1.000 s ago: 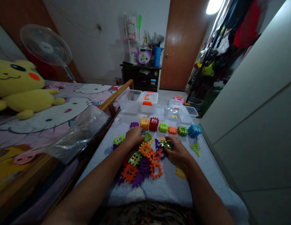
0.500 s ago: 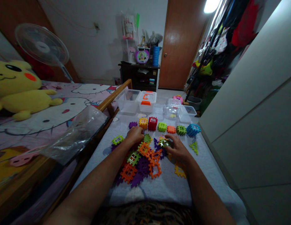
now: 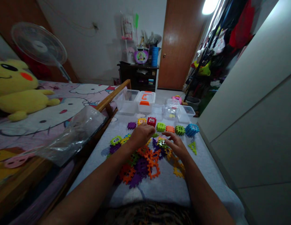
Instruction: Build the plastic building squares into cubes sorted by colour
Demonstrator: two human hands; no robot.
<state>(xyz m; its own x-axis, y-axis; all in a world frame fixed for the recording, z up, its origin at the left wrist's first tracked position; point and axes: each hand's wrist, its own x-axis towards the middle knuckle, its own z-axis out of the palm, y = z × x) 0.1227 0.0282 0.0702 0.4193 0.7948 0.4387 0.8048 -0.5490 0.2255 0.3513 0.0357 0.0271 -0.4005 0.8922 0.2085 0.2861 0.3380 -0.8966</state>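
The left hand has its fingers curled in just on the near side of the red stack, and whether it grips anything I cannot tell. The right hand has thumb and fingers parted beside a green piece, contact unclear, while a loose pile of purple, orange and green pieces lies in the near middle, left of it.
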